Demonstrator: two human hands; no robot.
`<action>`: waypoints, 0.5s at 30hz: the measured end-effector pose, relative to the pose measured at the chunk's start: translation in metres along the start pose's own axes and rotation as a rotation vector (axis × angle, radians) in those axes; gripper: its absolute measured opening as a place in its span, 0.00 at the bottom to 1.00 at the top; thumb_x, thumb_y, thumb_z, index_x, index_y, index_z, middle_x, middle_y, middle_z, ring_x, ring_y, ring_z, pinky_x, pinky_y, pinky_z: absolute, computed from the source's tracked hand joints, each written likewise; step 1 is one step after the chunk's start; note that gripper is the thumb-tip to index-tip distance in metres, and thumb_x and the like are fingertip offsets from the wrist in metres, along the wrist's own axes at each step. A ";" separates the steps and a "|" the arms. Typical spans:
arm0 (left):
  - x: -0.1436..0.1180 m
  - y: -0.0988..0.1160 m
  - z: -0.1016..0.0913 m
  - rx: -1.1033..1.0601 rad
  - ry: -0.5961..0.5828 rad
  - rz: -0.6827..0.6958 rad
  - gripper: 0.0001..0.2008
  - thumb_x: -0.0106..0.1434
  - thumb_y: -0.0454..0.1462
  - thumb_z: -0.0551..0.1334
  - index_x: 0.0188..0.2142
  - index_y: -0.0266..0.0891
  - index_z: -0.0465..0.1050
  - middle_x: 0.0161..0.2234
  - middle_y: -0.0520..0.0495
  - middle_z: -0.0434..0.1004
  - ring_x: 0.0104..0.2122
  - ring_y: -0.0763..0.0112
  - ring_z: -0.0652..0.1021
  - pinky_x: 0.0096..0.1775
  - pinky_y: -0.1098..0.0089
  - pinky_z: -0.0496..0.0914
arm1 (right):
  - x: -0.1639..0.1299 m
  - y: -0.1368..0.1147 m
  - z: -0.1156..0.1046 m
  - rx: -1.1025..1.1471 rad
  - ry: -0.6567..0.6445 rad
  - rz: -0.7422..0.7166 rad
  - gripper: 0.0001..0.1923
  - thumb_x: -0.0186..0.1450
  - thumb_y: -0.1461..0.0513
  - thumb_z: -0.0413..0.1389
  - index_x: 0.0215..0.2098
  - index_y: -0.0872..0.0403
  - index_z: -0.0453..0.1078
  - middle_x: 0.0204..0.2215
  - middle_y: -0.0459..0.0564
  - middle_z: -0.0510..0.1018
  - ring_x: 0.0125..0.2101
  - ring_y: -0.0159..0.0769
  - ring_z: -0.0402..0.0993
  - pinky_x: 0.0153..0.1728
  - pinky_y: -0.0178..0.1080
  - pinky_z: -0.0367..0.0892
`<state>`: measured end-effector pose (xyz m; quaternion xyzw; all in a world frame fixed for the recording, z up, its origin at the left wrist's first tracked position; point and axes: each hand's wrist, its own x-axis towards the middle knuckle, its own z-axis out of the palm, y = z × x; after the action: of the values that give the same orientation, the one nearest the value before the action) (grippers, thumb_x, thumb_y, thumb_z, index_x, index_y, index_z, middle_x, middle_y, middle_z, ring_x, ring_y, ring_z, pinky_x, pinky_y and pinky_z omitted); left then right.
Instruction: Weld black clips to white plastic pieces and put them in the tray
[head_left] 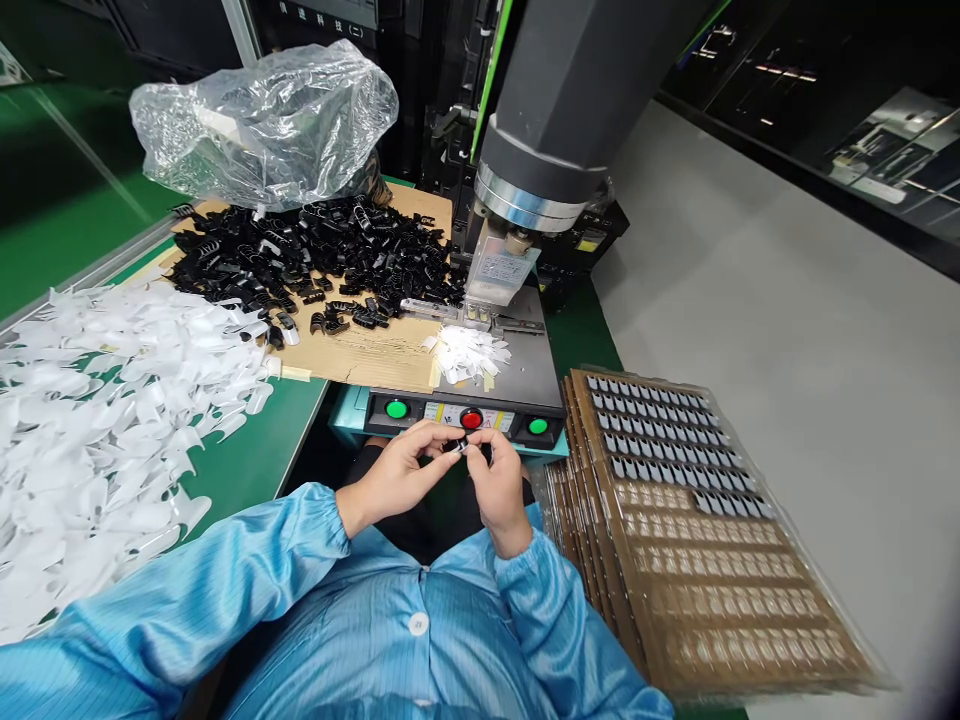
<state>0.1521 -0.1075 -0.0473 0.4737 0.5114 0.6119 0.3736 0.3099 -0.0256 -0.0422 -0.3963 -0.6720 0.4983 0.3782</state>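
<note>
My left hand (401,470) and my right hand (497,482) meet in front of my chest, just below the machine's button panel (465,413). Between their fingertips they pinch one small black plastic part (459,447) with a pale piece at its tip. Both arms wear blue sleeves. Above the panel, a small heap of white plastic pieces (469,352) lies on the machine's grey base plate (525,370), under the press head (501,268).
A pile of black plastic parts (315,260) lies on cardboard, with a crumpled clear bag (270,120) behind it. Many white plastic pieces (105,410) cover the green bench at left. A stack of brown trays (690,530), partly filled with dark parts, sits at right.
</note>
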 end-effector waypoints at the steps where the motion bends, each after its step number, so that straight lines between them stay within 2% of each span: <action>1: 0.000 0.000 0.000 0.003 -0.001 -0.001 0.16 0.67 0.42 0.71 0.55 0.46 0.83 0.43 0.44 0.77 0.37 0.66 0.75 0.43 0.66 0.72 | 0.000 0.000 0.000 -0.006 0.003 -0.003 0.04 0.67 0.59 0.59 0.37 0.50 0.74 0.34 0.46 0.79 0.36 0.40 0.73 0.42 0.41 0.69; 9: -0.001 -0.003 -0.001 0.034 -0.017 0.003 0.15 0.68 0.42 0.71 0.54 0.46 0.83 0.42 0.44 0.77 0.37 0.67 0.74 0.41 0.66 0.72 | 0.000 0.002 -0.001 -0.069 0.027 0.002 0.04 0.65 0.59 0.60 0.34 0.50 0.75 0.32 0.47 0.80 0.34 0.40 0.74 0.40 0.42 0.69; 15: -0.002 -0.003 0.001 0.040 -0.016 -0.010 0.15 0.68 0.42 0.71 0.53 0.45 0.83 0.45 0.43 0.79 0.39 0.67 0.77 0.44 0.66 0.74 | 0.000 0.001 0.000 -0.073 0.042 -0.015 0.04 0.65 0.59 0.59 0.34 0.50 0.74 0.31 0.47 0.80 0.35 0.41 0.76 0.41 0.42 0.70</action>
<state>0.1533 -0.1082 -0.0508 0.4834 0.5229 0.5960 0.3712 0.3102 -0.0254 -0.0433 -0.4151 -0.6845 0.4623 0.3814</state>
